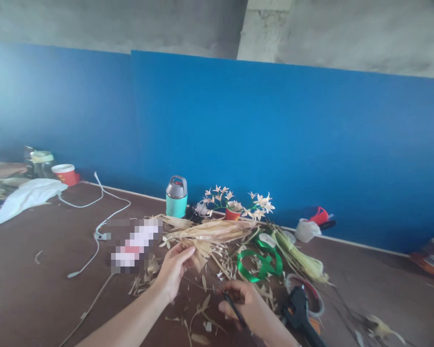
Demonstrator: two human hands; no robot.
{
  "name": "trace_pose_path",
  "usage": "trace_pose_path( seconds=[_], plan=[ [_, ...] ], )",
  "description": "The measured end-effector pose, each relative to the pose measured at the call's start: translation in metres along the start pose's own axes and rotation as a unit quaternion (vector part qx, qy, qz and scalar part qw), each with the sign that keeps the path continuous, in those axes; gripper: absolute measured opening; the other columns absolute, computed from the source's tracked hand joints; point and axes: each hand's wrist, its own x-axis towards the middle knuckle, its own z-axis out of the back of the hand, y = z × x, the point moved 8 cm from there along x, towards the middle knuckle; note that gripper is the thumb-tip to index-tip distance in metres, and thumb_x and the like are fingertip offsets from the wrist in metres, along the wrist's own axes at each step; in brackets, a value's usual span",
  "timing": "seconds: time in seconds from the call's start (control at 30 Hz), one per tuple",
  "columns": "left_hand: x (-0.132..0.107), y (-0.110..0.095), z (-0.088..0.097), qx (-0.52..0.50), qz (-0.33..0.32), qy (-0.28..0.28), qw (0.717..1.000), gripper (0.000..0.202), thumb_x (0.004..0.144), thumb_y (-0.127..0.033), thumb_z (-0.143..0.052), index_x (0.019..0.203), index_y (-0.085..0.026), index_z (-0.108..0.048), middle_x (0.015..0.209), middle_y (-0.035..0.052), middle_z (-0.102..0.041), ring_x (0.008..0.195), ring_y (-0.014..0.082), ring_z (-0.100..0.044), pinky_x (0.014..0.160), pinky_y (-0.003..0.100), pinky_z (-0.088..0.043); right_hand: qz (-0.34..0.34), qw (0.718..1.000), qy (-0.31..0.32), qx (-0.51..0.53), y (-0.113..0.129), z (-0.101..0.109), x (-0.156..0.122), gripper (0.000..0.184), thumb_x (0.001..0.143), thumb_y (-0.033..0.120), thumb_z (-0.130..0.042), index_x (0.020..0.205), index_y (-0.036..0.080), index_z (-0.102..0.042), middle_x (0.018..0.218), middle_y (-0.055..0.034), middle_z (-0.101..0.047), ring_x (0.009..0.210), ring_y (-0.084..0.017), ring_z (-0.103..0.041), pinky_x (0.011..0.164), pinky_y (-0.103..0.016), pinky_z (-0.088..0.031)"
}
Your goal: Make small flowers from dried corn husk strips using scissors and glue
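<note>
My left hand point(174, 271) is closed, thumb against fingers, on a dried corn husk point(201, 253) that fans out in pale tan strips to the right. Lower and to the right, my right hand point(244, 306) grips a slim black tool point(233, 308); its tip is blurred and its exact kind is unclear. Behind my left hand lies a long bundle of dried husks point(217, 231). Loose husk scraps point(204, 306) are strewn on the brown table point(58, 260) around both hands. A gap separates the tool from the held husk.
Green ribbon point(241, 265), a bundle of pale green stalks point(300, 258) and a black glue gun point(299, 308) lie to the right. Husk flowers point(262, 205) in a red cup point(233, 212) and a turquoise flask point(176, 197) stand behind. A white cable point(97, 241) crosses the left side.
</note>
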Motion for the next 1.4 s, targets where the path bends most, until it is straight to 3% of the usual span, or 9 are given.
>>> trace_pose_path(
  seconds=[0.17,0.47,1.03,1.4],
  plan=[
    [0.003,-0.011,0.004,0.004,-0.021,-0.018,1.000,0.021,0.063,-0.023,-0.072,0.081,-0.015,-0.065,0.075,0.0027,-0.071,0.070,0.0153,-0.065,0.064,0.022,-0.048,0.002,0.999,0.016,0.039,0.006,0.002,-0.006,0.042,0.055,0.040,-0.073,0.083,0.013,-0.059,0.058,0.0044,-0.053,0.048,-0.007,-0.048,0.036,-0.014,-0.033],
    [-0.005,-0.012,-0.011,0.059,-0.015,0.033,0.998,0.032,0.065,-0.027,-0.071,0.095,-0.016,-0.064,0.086,0.0043,-0.072,0.079,0.0204,-0.066,0.072,0.028,-0.050,-0.012,0.999,0.030,0.037,-0.001,-0.002,-0.003,0.034,0.055,0.035,-0.073,0.079,0.014,-0.060,0.053,0.0054,-0.053,0.040,-0.004,-0.042,0.034,-0.014,-0.031],
    [-0.010,-0.004,-0.017,0.090,0.035,0.042,0.994,0.023,0.062,-0.028,-0.072,0.079,-0.015,-0.064,0.066,0.0023,-0.069,0.060,0.0172,-0.064,0.057,0.026,-0.048,-0.013,0.997,0.049,0.053,-0.001,-0.004,-0.004,0.038,0.057,0.038,-0.073,0.081,0.012,-0.059,0.052,0.0051,-0.053,0.039,-0.004,-0.042,0.033,-0.014,-0.029],
    [-0.011,-0.004,-0.021,0.061,0.055,0.057,0.995,0.023,0.058,-0.027,-0.075,0.075,-0.015,-0.065,0.064,0.0016,-0.068,0.057,0.0145,-0.062,0.056,0.024,-0.047,-0.010,0.997,0.061,0.043,-0.003,-0.003,-0.002,0.043,0.056,0.043,-0.073,0.081,0.011,-0.059,0.051,0.0054,-0.052,0.039,-0.004,-0.042,0.033,-0.014,-0.030]
  ],
)
